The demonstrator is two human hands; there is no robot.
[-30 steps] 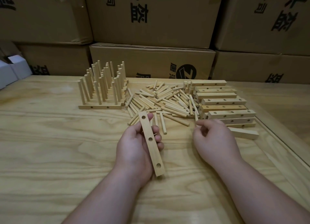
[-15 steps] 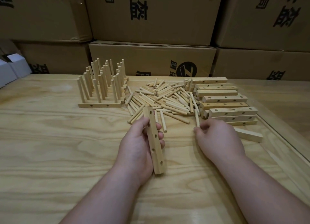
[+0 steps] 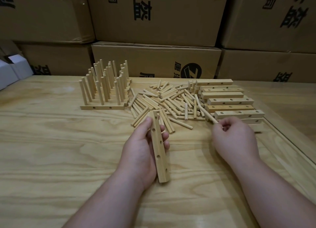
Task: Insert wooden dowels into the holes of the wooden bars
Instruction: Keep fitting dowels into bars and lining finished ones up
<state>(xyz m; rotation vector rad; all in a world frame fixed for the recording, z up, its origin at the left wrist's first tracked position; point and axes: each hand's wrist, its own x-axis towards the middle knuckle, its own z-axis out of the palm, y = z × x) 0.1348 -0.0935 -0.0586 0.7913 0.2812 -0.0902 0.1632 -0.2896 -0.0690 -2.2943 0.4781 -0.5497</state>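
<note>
The bar [image 3: 159, 146] lies lengthwise in my left hand [image 3: 143, 152], holes facing up and right, fingers curled round it just above the tabletop [image 3: 59, 151]. My right hand [image 3: 234, 139] pinches one dowel [image 3: 207, 116], angled up-left, to the bar's right; it must swing left.

The left hand [image 3: 142, 147] covers the underside and left edge of the bar [image 3: 159, 147] it holds, so only fingertips show past its right side. The near end of the dowel [image 3: 207, 116] disappears inside the right hand [image 3: 234, 137]. Beyond that hand, the lowest bars of the stack [image 3: 229, 99] are hidden by it and by those on top. Both forearms run off the bottom edge. Beyond the hands, the cardboard boxes [image 3: 155, 16] are cut by the top edge, their printing only partly legible. Far left of the left hand, white boxes [image 3: 10, 72] are cropped by the frame.
</note>
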